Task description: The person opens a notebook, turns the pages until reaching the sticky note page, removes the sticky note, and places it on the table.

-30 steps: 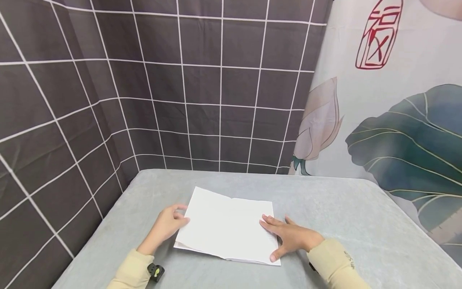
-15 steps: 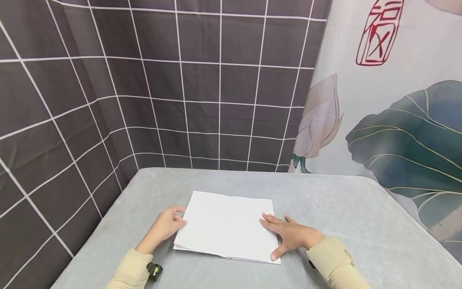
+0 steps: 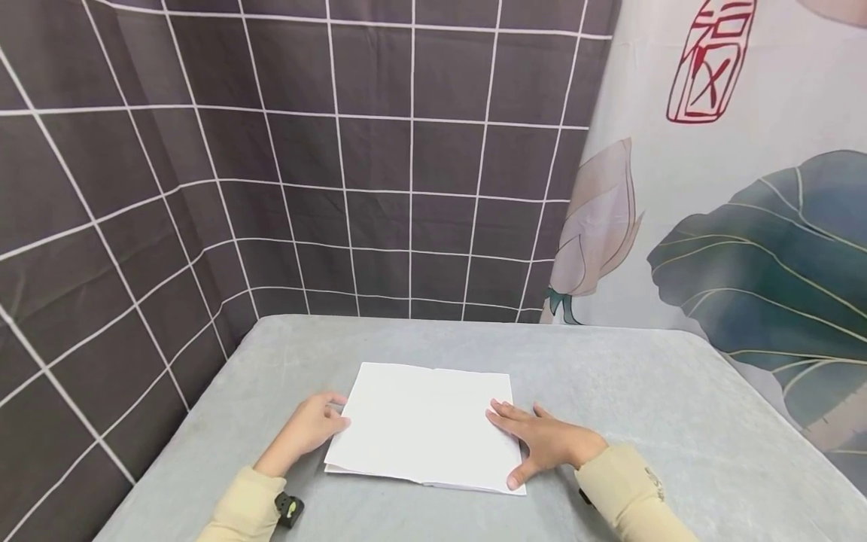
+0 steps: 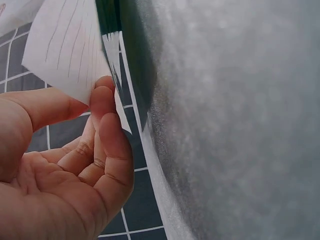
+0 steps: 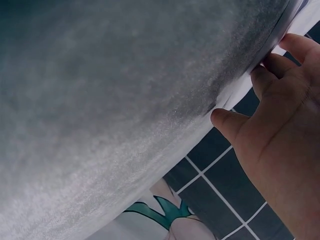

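Note:
An open notebook (image 3: 423, 425) with white pages lies on the table in the head view. At its left edge my left hand (image 3: 310, 424) pinches a page between thumb and fingers. Ruled lines show on that page (image 4: 65, 50) in the left wrist view, and a dark green cover (image 4: 109, 17) stands behind it. My right hand (image 3: 545, 440) rests on the right page with fingers spread, its thumb near the lower right corner. The right wrist view shows that hand (image 5: 280, 115) at the notebook's edge, with most of the page hidden.
A pale grey cloth covers the table (image 3: 643, 406), which has rounded far corners. Behind and to the left hangs a dark curtain with a white grid (image 3: 379, 158). A white curtain with lotus pictures (image 3: 677, 196) hangs at the right.
The raised far left corner of the left page has come down, so the page lies flatter. My left hand has shifted slightly left and toward me; the right hand has stayed in place.

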`<action>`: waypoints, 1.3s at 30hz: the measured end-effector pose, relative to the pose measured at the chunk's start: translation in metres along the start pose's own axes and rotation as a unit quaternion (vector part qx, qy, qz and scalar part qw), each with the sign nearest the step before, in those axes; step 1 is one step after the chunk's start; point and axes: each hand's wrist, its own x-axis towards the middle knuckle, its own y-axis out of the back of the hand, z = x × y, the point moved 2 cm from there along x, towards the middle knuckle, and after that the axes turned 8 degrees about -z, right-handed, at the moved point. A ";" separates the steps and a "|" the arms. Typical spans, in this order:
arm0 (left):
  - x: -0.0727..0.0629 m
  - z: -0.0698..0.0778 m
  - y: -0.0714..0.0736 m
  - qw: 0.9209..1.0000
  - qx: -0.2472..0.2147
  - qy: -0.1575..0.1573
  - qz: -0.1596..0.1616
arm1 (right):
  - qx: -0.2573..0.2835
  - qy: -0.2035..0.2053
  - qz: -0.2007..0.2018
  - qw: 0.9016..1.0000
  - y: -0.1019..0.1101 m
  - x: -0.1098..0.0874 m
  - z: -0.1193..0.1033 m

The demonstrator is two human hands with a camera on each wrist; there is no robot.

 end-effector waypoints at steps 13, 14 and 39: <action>0.001 -0.002 -0.001 1.000 0.003 -0.005 -0.001 | -0.001 0.002 0.001 1.000 0.000 0.000 -0.001; 0.001 -0.003 -0.001 1.000 0.003 -0.005 -0.001 | -0.001 0.001 0.001 1.000 0.000 0.000 -0.001; 0.002 -0.003 0.003 1.000 -0.006 -0.002 0.019 | 0.029 -0.019 -0.003 0.999 0.002 -0.001 -0.003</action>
